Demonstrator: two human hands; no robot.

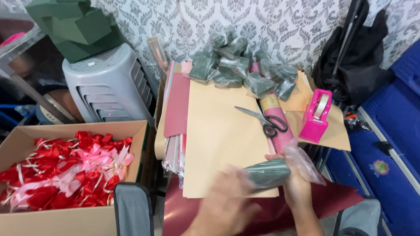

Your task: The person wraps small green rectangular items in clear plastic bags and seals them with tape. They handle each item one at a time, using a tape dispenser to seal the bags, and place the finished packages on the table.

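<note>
Green foam block (267, 172), half-bagged in plastic, sits clasped in the right hand (297, 188) at five o'clock, while the blurred left hand's (223, 205) fingers are unreadable.

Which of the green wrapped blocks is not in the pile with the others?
The green block in plastic held by the right hand near the front edge of the tan paper. The other wrapped blocks lie heaped at the back by the wall.

Cluttered table (339, 140) — tan paper sheets (218, 131), maroon sheet (177, 105) directly on it
</note>
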